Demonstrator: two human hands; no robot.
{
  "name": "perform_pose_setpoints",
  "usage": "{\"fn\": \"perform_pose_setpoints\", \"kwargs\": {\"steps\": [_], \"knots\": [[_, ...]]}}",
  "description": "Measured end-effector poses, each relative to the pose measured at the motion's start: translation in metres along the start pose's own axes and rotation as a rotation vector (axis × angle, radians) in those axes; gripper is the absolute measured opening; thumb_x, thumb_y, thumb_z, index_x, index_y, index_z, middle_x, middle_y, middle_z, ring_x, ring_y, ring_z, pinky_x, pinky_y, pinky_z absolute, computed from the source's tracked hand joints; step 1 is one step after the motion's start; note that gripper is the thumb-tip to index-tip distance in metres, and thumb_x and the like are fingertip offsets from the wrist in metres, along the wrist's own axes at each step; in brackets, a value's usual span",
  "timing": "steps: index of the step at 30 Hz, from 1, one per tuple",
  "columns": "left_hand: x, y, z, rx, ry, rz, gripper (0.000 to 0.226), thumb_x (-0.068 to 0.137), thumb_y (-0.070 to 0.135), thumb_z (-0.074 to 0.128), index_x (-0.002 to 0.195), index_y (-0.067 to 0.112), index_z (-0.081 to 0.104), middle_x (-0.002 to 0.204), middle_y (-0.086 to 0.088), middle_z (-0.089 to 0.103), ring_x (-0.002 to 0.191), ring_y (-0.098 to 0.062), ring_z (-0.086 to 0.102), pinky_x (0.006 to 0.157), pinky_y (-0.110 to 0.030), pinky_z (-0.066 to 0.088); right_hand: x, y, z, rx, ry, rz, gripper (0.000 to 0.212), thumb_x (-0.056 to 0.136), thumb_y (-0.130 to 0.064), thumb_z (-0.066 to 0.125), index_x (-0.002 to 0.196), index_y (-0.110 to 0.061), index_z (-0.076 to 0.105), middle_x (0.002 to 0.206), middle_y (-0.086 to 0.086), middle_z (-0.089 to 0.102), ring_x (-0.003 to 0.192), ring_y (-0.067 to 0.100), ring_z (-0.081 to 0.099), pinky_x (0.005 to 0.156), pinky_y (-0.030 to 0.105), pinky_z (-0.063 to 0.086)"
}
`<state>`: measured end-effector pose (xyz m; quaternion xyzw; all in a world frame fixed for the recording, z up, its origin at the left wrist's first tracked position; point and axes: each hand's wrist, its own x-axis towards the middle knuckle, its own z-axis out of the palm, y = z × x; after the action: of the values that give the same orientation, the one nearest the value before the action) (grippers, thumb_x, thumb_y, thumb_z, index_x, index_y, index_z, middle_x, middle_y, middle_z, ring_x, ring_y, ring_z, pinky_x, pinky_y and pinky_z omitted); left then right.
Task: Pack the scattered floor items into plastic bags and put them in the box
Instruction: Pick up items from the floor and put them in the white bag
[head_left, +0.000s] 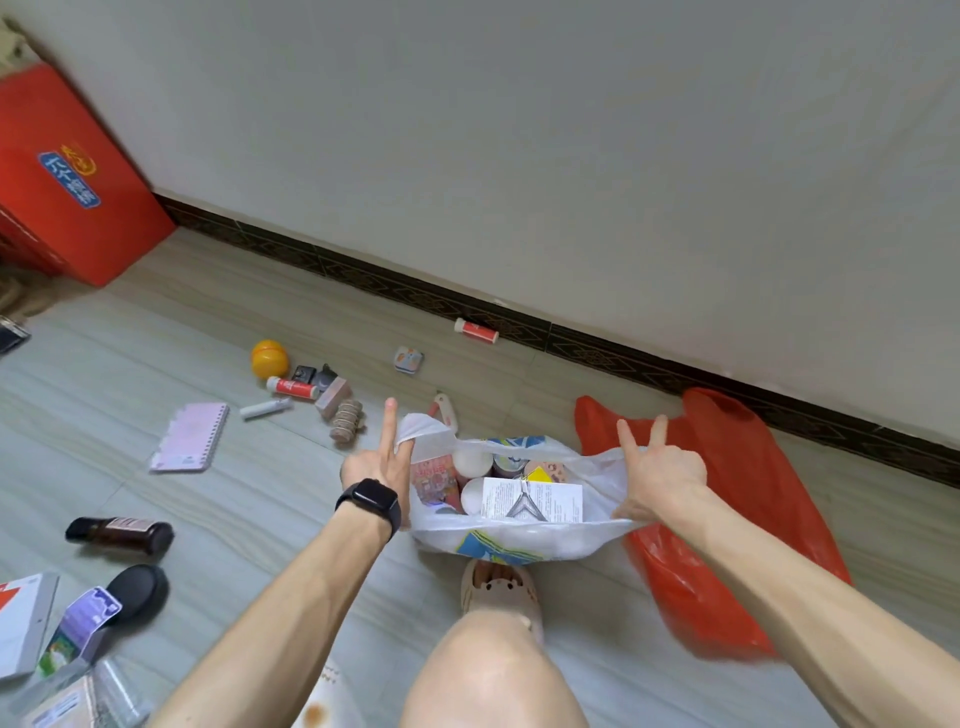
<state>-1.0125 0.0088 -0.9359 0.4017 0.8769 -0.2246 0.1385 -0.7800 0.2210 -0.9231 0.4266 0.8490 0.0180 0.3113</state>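
— What is held, and how?

— The white plastic bag (519, 543) is stood on the floor (156, 338) just ahead of the knee and is kept open by its two handles. One handle is hooked by the left hand (376, 465), with the forefinger left straight. The other is caught by the right hand (662, 470), two fingers splayed and the rest curled, though the exact grip there cannot be made out.

— How is the step best done?

— Closing the bag seems to be intended. The handles should be drawn up evenly, so that the leaflet (532, 501) lying on top is not tipped out, then crossed and knotted above the contents. The red box (67, 171) is stood well apart, by the wall. A notebook (191, 437) and a brown bottle (122, 534) are not yet packed, and a red bag (727, 519) is laid just beside for them.

— Can any writing be read?

— White Chinese characters on a blue patch are seen on the box, seemingly 六个核桃. The leaflet's print is too small.
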Motion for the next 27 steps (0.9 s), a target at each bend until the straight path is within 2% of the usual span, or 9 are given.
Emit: {"fn": "perform_pose_setpoints", "kwargs": {"steps": [2,5,9,13,17,20,23,25,27], "knots": [[-0.001,0.0,-0.003,-0.059,0.007,0.02,0.095,0.078,0.032,0.07,0.15,0.036,0.008,0.155,-0.007,-0.037,0.101,-0.027,0.063,0.065,-0.03,0.043,-0.001,0.003,-0.003,0.024,0.106,-0.006,0.095,0.084,-0.036,0.062,0.157,-0.026,0.001,0.162,0.024,0.004,0.103,0.03,0.067,0.064,0.031,0.041],[-0.004,-0.003,-0.016,-0.16,0.045,0.059,0.095,0.082,0.017,0.062,0.152,0.042,0.002,0.159,-0.004,-0.028,0.097,-0.028,0.062,0.063,-0.031,0.046,-0.011,0.004,-0.009,0.134,0.252,-0.008,0.063,0.086,-0.015,0.052,0.146,-0.022,0.032,0.136,0.014,0.049,0.099,0.033,0.066,0.065,0.034,0.042],[-0.011,-0.013,-0.026,-0.171,-0.033,0.071,0.063,0.092,0.012,0.045,0.146,0.043,0.036,0.156,-0.008,0.022,0.11,-0.028,0.062,0.082,-0.038,0.053,-0.018,0.009,-0.017,0.295,0.219,0.045,0.041,0.085,-0.009,0.045,0.122,-0.025,0.049,0.105,0.01,0.064,0.095,0.035,0.061,0.072,0.035,0.044],[-0.015,-0.016,-0.02,-0.228,-0.062,0.129,0.057,0.09,0.019,0.043,0.144,0.037,0.041,0.132,-0.005,0.054,0.117,-0.028,0.058,0.093,-0.039,0.051,-0.014,0.018,-0.03,1.134,0.36,0.13,0.029,0.083,-0.006,0.043,0.097,-0.03,0.052,0.088,-0.001,0.07,0.091,0.032,0.058,0.07,0.035,0.041],[-0.02,-0.006,-0.011,-0.246,-0.019,0.101,0.062,0.092,0.018,0.041,0.151,0.028,0.026,0.143,-0.009,0.043,0.116,-0.033,0.057,0.091,-0.041,0.051,-0.027,0.006,-0.039,1.601,0.396,0.104,0.042,0.079,0.005,0.037,0.069,-0.022,0.067,0.092,-0.009,0.075,0.104,0.021,0.064,0.087,0.034,0.049],[-0.023,0.004,-0.008,-0.258,-0.027,0.07,0.069,0.093,0.02,0.043,0.155,0.024,0.013,0.157,-0.011,0.022,0.116,-0.033,0.059,0.087,-0.041,0.05,-0.031,-0.001,-0.032,1.252,0.359,0.009,0.041,0.084,-0.005,0.044,0.083,-0.03,0.077,0.102,-0.007,0.075,0.099,0.015,0.064,0.086,0.032,0.049],[-0.021,0.009,-0.008,-0.208,-0.009,0.035,0.068,0.096,0.024,0.044,0.156,0.024,0.011,0.161,-0.011,0.012,0.111,-0.029,0.062,0.076,-0.035,0.046,-0.033,-0.007,-0.023,0.871,0.307,-0.08,0.028,0.088,-0.04,0.053,0.091,-0.024,0.076,0.103,-0.007,0.073,0.1,0.02,0.066,0.082,0.03,0.05],[-0.017,0.01,-0.007,-0.164,0.022,0.02,0.069,0.096,0.025,0.045,0.156,0.024,0.009,0.163,-0.011,0.007,0.106,-0.025,0.065,0.069,-0.032,0.043,-0.031,-0.01,-0.02,0.574,0.231,-0.079,0.044,0.081,-0.062,0.053,0.1,-0.025,0.068,0.109,0.001,0.068,0.097,0.028,0.066,0.079,0.035,0.053],[-0.012,0.008,-0.004,-0.118,0.054,0.01,0.079,0.095,0.02,0.048,0.156,0.026,0.0,0.163,-0.014,-0.002,0.094,-0.022,0.068,0.062,-0.029,0.042,-0.025,-0.01,-0.016,0.243,0.106,-0.074,0.071,0.075,-0.067,0.058,0.137,-0.034,0.043,0.143,0.01,0.047,0.11,0.031,0.063,0.083,0.038,0.051]]}}
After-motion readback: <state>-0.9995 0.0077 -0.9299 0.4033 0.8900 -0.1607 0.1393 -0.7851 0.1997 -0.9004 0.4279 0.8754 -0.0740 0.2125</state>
